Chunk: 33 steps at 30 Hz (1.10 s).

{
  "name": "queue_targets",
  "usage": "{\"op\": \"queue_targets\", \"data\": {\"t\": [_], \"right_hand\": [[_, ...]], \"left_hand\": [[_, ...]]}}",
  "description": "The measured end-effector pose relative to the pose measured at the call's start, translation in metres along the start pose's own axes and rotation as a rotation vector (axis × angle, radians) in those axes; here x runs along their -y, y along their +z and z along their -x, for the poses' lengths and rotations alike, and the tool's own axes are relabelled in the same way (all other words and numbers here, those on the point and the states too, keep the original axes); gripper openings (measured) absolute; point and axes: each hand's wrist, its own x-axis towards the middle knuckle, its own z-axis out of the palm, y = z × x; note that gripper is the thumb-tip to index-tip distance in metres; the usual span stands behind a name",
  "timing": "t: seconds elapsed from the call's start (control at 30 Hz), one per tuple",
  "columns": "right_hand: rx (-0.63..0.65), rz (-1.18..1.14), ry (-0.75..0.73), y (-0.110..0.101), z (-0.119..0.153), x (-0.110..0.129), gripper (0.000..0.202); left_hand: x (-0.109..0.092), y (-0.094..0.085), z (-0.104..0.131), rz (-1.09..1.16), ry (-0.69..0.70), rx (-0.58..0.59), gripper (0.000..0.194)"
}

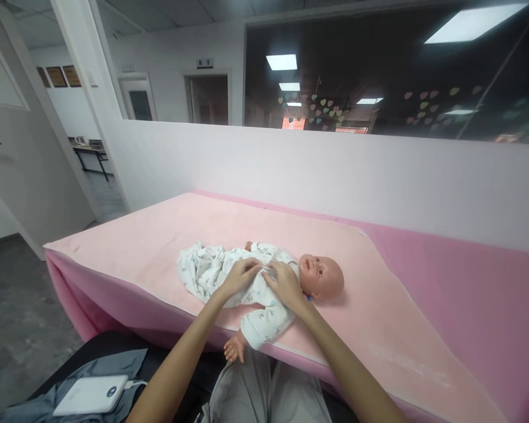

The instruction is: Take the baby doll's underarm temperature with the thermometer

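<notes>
Pinching outfit [256, 292]: left hand [240, 276], right hand [286, 285], fingers closed | doll [312, 276] lying crosswise beneath, head [330, 279] rightward | right hand nearer head

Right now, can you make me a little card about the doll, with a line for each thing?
doll: on its back, mouth open
clothes: white, small prints
left hand: fingertips at the clothes' front
right hand: fingertips there too, nearer the doll's head
under doll: light pink cloth
nearby: white gadget with a cable, on grey cloth
</notes>
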Motion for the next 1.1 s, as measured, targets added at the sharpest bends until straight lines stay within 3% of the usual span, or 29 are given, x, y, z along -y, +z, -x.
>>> {"op": "queue_targets", "data": {"t": [0.2, 0.43, 0.53, 0.73, 0.9, 1.1], "right_hand": [[-0.128, -0.032, 0.036, 0.012, 0.008, 0.001, 0.015], [-0.249, -0.035, 0.031, 0.022, 0.018, 0.002, 0.016], [-0.291, -0.033, 0.016, 0.025, 0.020, 0.005, 0.016], [-0.373, -0.047, -0.022, 0.029, 0.024, 0.008, 0.020], [-0.479, -0.125, -0.006, 0.032, 0.027, 0.004, 0.020], [-0.504, -0.160, 0.018, 0.039, 0.025, 0.000, 0.016]], "left_hand": [[-0.003, -0.001, 0.003, 0.058, 0.003, 0.088, 0.028], [0.001, -0.004, 0.006, 0.129, -0.005, 0.098, 0.032], [0.005, -0.001, 0.007, 0.117, -0.023, 0.064, 0.032], [0.007, 0.007, 0.009, -0.079, 0.013, -0.112, 0.028], [0.005, -0.017, 0.020, -0.470, 0.049, -0.089, 0.028], [0.012, -0.039, 0.031, -0.378, 0.009, 0.023, 0.024]]}}
